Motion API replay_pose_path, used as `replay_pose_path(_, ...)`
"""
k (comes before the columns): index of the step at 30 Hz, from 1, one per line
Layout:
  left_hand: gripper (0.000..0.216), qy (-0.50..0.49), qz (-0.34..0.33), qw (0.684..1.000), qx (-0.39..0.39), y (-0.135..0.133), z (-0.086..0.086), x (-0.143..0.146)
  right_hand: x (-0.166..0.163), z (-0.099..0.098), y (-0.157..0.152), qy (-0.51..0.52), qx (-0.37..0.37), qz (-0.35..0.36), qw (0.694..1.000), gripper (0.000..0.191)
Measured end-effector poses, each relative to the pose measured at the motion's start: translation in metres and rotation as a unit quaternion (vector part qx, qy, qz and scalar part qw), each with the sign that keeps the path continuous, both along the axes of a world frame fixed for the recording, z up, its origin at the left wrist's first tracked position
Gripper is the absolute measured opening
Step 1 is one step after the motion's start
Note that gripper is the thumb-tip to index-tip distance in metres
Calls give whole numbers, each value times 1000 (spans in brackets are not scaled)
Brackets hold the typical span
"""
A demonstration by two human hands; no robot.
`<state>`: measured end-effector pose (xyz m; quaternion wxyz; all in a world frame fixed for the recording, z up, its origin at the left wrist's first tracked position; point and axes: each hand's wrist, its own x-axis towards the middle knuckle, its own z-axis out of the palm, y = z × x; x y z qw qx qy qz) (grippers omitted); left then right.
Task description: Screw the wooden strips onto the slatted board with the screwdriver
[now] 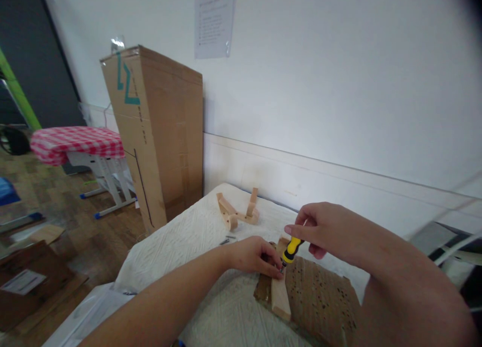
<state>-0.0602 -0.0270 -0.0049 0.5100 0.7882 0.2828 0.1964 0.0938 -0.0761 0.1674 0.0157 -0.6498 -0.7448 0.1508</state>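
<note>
My right hand (pixel 312 229) grips the butt end of a yellow and black screwdriver (pixel 291 249), which is tilted with its tip down. That tip meets a pale wooden bar (pixel 280 299) lying on a piece of hole-pocked brown cardboard (pixel 324 297). My left hand (pixel 259 256) is closed in a pinch right at the screwdriver's tip, against the bar. Whatever sits between those fingertips is too small and hidden to make out.
On the white-clothed table (pixel 169 246) lie a wooden frame piece (pixel 237 214) and a few loose screws (pixel 227 240) left of my hands. A tall cardboard box (pixel 173 136) stands beside the table, against the white wall (pixel 320 86). Farther left is a red-checked table (pixel 81 141).
</note>
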Motion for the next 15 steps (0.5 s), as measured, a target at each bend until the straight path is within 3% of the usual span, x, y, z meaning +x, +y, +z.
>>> replay_pose_path(5,19,1,9,1000,3,-2,4,0,2,-3,1,6,2,-6,1000,22)
replay_pose_path(7,18,2,11,1000,3,-2,5,0,6,-5,1,19,31,49,998,16)
replay_pose_path(11,19,6,9,1000,-3,-3,5,0,10,-8,-3,9,37,144,989,21)
replay_pose_path(15,19,4,10,1000,-3,-3,5,0,5,-6,-6,1,71,87,994,19)
